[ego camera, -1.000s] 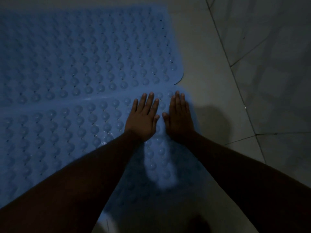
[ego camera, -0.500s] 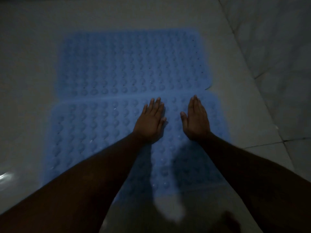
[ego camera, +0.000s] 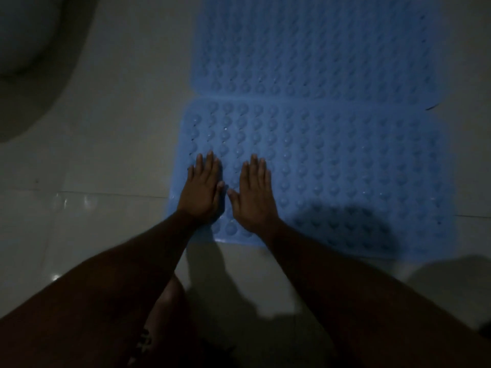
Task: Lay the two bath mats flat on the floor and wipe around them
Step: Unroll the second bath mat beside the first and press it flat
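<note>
both palms flat, fingers straight, gripping nothing: left hand (ego camera: 203,191) and right hand (ego camera: 255,193) press near mat (ego camera: 345,166). floor (ego camera: 106,134) looks wet; mat could slide under push.

Near bath mat (ego camera: 345,168): looks soft blue plastic, studded with rounded bumps, faintly shiny. Far bath mat (ego camera: 318,49): same make. Floor tiles (ego camera: 106,160): smooth, glossy, pale, reflecting light.
</note>
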